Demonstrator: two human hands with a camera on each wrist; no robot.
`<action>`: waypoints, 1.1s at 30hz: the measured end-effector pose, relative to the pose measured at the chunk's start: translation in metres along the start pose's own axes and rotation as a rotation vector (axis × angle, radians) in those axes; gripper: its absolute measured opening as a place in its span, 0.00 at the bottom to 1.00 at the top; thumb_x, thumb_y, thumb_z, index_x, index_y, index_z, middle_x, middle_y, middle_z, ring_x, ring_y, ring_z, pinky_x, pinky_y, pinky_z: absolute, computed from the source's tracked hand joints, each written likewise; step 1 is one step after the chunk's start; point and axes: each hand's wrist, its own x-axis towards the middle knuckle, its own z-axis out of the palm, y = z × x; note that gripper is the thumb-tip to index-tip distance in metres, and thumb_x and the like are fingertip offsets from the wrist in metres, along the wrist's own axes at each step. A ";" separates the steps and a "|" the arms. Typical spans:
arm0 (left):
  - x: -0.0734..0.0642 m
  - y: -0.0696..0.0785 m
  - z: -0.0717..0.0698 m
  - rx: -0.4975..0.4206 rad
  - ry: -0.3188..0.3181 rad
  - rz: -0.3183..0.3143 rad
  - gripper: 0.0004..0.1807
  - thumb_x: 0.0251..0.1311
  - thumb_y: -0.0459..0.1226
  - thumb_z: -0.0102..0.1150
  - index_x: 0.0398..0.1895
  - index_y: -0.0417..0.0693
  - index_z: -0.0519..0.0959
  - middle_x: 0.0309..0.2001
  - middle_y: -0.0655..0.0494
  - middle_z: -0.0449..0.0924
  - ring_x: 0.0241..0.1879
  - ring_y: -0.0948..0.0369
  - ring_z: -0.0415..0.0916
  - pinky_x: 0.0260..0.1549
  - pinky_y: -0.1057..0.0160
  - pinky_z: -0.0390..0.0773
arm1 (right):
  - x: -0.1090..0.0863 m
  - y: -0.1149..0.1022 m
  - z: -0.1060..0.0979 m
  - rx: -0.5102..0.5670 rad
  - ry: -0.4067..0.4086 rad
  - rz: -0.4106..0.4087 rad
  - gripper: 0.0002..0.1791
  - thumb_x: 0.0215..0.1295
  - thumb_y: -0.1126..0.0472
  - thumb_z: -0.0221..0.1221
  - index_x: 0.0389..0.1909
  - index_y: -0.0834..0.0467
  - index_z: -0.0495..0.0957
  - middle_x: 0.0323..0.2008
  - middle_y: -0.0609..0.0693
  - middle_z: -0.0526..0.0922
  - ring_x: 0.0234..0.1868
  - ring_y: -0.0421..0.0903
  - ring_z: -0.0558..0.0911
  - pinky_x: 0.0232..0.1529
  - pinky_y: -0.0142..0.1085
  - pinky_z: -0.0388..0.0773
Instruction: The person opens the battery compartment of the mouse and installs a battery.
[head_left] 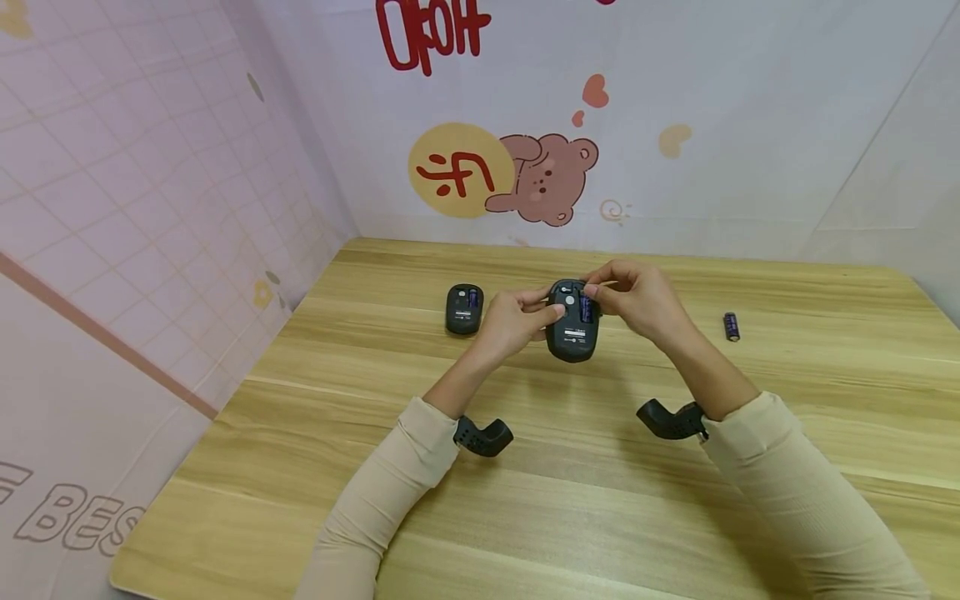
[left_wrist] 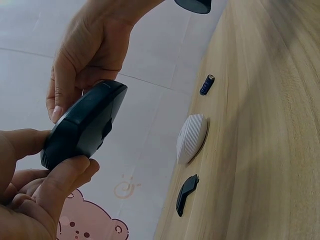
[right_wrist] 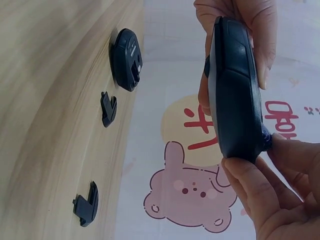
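Observation:
Upside down above the table, a black computer mouse point(head_left: 573, 343) is held by my left hand point(head_left: 516, 323), with its thumb on the underside and fingers behind. A dark blue battery point(head_left: 587, 308) sits at the open battery slot. My right hand point(head_left: 637, 298) grips at the mouse's top right end, its thumb against the battery's end and its fingers along the mouse's edge. From the right wrist view, the battery's end point(right_wrist: 267, 141) sticks out a little beside that thumb. How far the battery is seated cannot be told.
Another overturned black mouse point(head_left: 463, 323) with a battery in its slot lies to the left. A loose battery point(head_left: 732, 327) lies on the right. The left wrist view shows a ribbed white object point(left_wrist: 193, 139); two black covers point(right_wrist: 108, 111) lie along the wooden table point(head_left: 570, 500).

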 end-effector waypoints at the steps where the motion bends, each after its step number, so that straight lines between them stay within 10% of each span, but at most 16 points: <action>1: 0.000 0.000 0.000 -0.001 0.001 0.002 0.25 0.59 0.35 0.61 0.60 0.43 0.71 0.49 0.45 0.78 0.41 0.60 0.80 0.39 0.56 0.80 | 0.000 0.001 0.000 0.000 0.001 -0.005 0.12 0.64 0.62 0.58 0.40 0.67 0.80 0.45 0.61 0.79 0.36 0.44 0.82 0.36 0.32 0.81; 33: 0.001 -0.001 -0.002 0.000 0.008 -0.001 0.25 0.59 0.36 0.61 0.60 0.41 0.70 0.49 0.45 0.78 0.41 0.60 0.80 0.36 0.62 0.81 | 0.004 -0.001 0.005 -0.025 0.025 0.018 0.10 0.62 0.65 0.59 0.40 0.68 0.81 0.44 0.63 0.80 0.33 0.46 0.84 0.35 0.36 0.81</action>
